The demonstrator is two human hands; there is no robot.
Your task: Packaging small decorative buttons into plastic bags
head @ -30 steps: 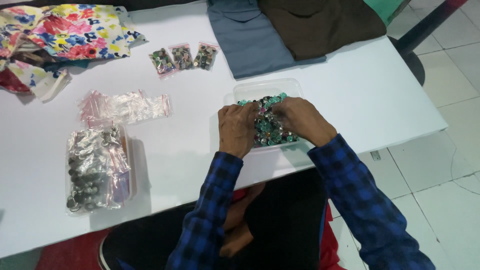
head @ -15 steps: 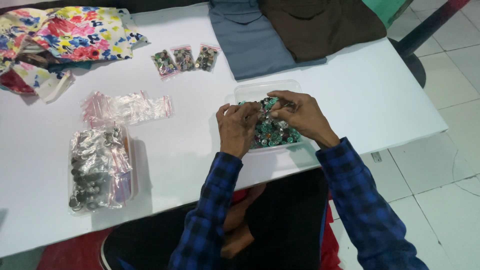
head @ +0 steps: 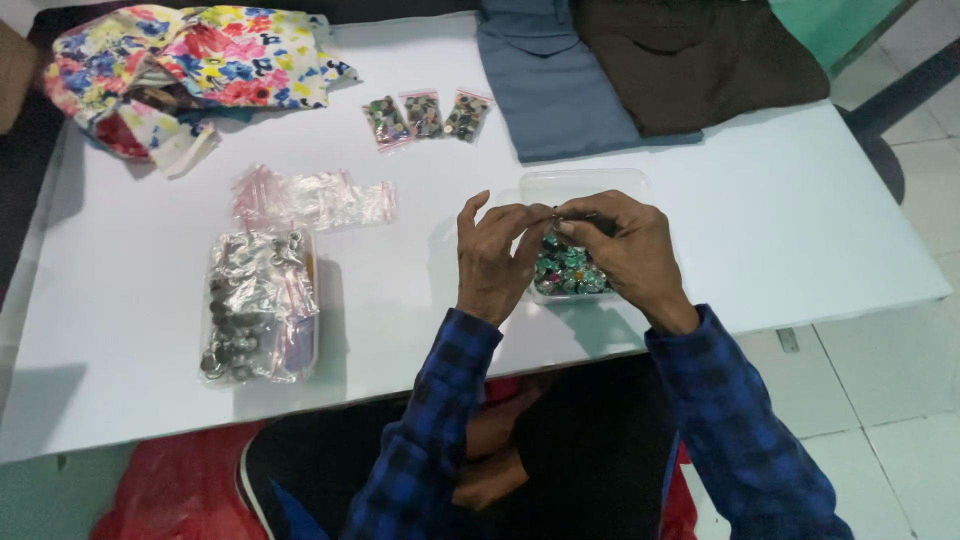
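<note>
Above the clear plastic tub (head: 585,185) of small green buttons (head: 568,272), left hand (head: 492,262) and right hand (head: 625,250) meet fingertip to fingertip, pinching something too small to identify.

A white rectangular table (head: 760,230) with a smooth matte top fills most of the view under even, soft light, standing on a floor of pale square tiles (head: 890,400) with dark grout lines, while a dark table leg (head: 905,95) crosses the upper right corner.
</note>
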